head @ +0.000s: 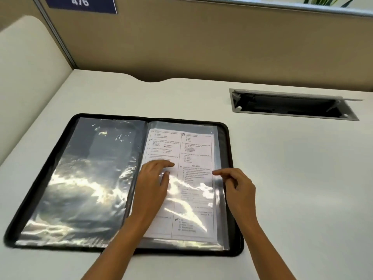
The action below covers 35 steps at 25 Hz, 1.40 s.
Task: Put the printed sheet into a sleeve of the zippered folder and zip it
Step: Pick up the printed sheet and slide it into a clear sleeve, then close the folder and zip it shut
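A black zippered folder [232,150] lies open flat on the white desk. Its left half shows a shiny clear sleeve [84,178] with nothing in it. The printed sheet [193,158] sits inside the clear sleeve on the right half, text facing up. My left hand [155,184] rests flat on that sleeve over the sheet's left column, fingers spread. My right hand [238,184] hovers at the sleeve's right edge, fingers loosely curled with the fingertips pointing left, holding nothing that I can see.
The white desk [282,178] extends right of the folder. An open cable tray slot [290,106] is cut into the desk at the back right. A beige partition [201,41] closes the back, and a cream panel [26,81] the left.
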{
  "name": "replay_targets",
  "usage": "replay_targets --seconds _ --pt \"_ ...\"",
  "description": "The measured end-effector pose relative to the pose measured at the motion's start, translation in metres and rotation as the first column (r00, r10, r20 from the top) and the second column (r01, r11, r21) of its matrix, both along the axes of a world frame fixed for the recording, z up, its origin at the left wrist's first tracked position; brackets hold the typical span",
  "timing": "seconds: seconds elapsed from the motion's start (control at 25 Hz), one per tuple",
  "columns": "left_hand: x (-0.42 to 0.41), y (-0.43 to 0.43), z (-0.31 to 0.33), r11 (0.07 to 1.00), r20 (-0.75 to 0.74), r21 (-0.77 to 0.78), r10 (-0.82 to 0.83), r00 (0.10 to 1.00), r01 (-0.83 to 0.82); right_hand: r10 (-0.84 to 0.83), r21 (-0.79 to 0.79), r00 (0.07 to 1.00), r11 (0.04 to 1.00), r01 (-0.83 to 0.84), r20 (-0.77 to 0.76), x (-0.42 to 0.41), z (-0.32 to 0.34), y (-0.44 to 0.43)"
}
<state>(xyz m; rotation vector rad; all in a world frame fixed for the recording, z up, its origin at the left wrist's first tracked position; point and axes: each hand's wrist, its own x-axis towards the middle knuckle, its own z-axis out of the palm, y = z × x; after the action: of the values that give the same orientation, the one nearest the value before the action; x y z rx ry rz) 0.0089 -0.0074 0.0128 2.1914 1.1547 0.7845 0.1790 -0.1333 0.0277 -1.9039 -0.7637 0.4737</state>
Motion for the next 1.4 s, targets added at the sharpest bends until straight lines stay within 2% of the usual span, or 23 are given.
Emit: replay_targets --seconds 0.2,0.32,0.4,0.52,0.56,0.64,0.72,0.88,1.08,1.2,1.28,1.32,1.4 --pt "-0.046 -0.041 -0.001 0.992 0.021 0.002 0.126 0.992 -0.126 -0.006 0.012 0.999 1.0 0.005 0.047 -0.031 0.004 -0.047" --pt "-0.068 -0.062 -0.002 0.961 -0.037 0.01 0.276 0.96 -0.276 -0.007 0.038 0.998 0.999 0.005 0.055 -0.049 0.005 -0.069" --pt "-0.083 -0.074 -0.005 0.925 -0.061 -0.021 0.377 0.924 -0.379 0.016 0.027 0.993 0.999 -0.019 0.12 -0.059 -0.004 -0.081" --pt "-0.102 -0.088 -0.012 0.837 -0.063 -0.034 0.543 0.837 -0.546 0.06 -0.079 0.962 0.996 -0.04 0.265 -0.069 -0.03 -0.09" --pt "-0.107 -0.09 -0.013 0.787 -0.057 -0.076 0.61 0.791 -0.612 0.082 -0.142 0.949 0.989 -0.04 0.304 -0.073 -0.037 -0.091" --pt "-0.116 -0.094 -0.012 0.66 -0.032 -0.259 0.724 0.689 -0.705 0.137 -0.264 0.919 0.964 -0.037 0.37 -0.082 -0.049 -0.096" --pt "-0.122 -0.096 -0.01 0.573 0.05 -0.429 0.787 0.616 -0.698 0.165 -0.333 0.871 0.943 -0.003 0.462 -0.087 -0.059 -0.099" --pt "-0.131 -0.094 -0.007 0.542 0.263 -0.516 0.837 0.48 -0.663 0.131 -0.348 0.821 0.933 0.086 0.555 -0.089 -0.065 -0.096" --pt "-0.139 -0.091 -0.003 0.409 0.392 -0.722 0.906 0.158 -0.558 0.128 -0.331 0.755 0.936 0.124 0.643 -0.09 -0.069 -0.1" --pt "-0.15 -0.087 -0.004 0.401 0.452 -0.816 0.892 -0.027 -0.416 0.136 -0.337 0.751 0.934 0.121 0.646 -0.09 -0.07 -0.101" --pt "-0.158 -0.084 -0.005 0.469 0.515 -0.817 0.855 -0.058 -0.336 0.14 -0.342 0.746 0.931 0.124 0.651 -0.089 -0.071 -0.101" --pt "-0.161 -0.083 -0.003 0.521 0.558 -0.793 0.829 -0.035 -0.315 0.141 -0.341 0.741 0.932 0.125 0.657 -0.089 -0.072 -0.1" --pt "-0.162 -0.086 0.003 0.626 0.637 -0.703 0.765 0.092 -0.336 0.14 -0.338 0.731 0.932 0.13 0.667 -0.088 -0.073 -0.1"
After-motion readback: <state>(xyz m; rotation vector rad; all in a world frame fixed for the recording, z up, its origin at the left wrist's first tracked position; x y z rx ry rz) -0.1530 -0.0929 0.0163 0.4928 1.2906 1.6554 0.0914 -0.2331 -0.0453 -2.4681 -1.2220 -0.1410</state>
